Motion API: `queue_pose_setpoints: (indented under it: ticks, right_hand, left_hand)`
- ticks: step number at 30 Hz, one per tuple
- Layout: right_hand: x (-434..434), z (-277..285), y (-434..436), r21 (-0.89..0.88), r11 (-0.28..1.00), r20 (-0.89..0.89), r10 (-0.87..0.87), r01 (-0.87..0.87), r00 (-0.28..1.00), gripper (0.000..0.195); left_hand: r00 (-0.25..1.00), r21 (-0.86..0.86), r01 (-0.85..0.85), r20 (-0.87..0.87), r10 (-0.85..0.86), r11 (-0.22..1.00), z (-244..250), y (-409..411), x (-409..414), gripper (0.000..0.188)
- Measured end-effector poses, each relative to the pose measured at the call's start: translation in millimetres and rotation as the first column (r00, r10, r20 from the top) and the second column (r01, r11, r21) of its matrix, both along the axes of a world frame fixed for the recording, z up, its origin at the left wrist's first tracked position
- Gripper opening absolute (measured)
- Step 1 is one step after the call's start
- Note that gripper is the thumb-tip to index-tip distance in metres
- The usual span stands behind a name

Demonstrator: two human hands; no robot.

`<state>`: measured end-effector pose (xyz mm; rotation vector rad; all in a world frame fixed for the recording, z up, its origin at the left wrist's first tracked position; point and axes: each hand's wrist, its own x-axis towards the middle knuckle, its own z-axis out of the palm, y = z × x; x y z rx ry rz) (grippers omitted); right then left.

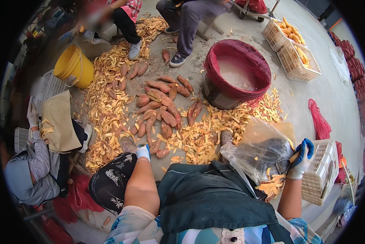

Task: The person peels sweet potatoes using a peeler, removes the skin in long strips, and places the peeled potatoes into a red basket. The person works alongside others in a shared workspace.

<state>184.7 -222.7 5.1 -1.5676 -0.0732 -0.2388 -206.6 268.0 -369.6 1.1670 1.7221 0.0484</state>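
My left hand (143, 151), in a white glove with blue coating, reaches down at the near edge of a pile of unpeeled sweet potatoes (168, 119). Its fingers are mostly hidden, so a grip cannot be made out. Beside it lies one sweet potato (155, 146). At the right, my right hand (303, 158), gloved alike, is closed around the wooden handle of a peeler (294, 157). The peeler's metal head (282, 166) is over a transparent plastic sheet (252, 146) across my right leg. Orange peels (272, 187) cling to the sheet's lower part.
A dark tub (222, 97) lined with red mesh holds cloudy liquid. White crates (298, 65) carry peeled sweet potatoes; another crate (319, 170) stands by my right hand. Peel heaps (106, 122) cover the floor. A yellow bucket (82, 68) and several seated people surround the pile.
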Motion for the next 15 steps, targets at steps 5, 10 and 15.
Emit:
queue_pose_setpoints:
  ticks: [5, 10, 15]
  right_hand:
    - [-6, 10, 14, -0.054, 0.999, -0.010, 0.005, -0.005, 1.000, 0.012]
    - [-13, 19, 30, -0.094, 0.995, -0.017, -0.033, 0.031, 0.999, 0.012]
    - [-5, 14, 6, -0.153, 0.988, 0.011, -0.008, 0.010, 1.000, 0.015]
  left_hand:
    - [0.862, -0.087, 0.442, -0.235, -0.449, 0.893, -11, -75, -10, 0.027]
    - [0.607, -0.299, 0.651, -0.348, -0.715, 0.698, 56, -88, 32, 0.066]
    - [0.545, -0.340, 0.680, -0.359, -0.758, 0.650, 29, -87, 48, 0.067]
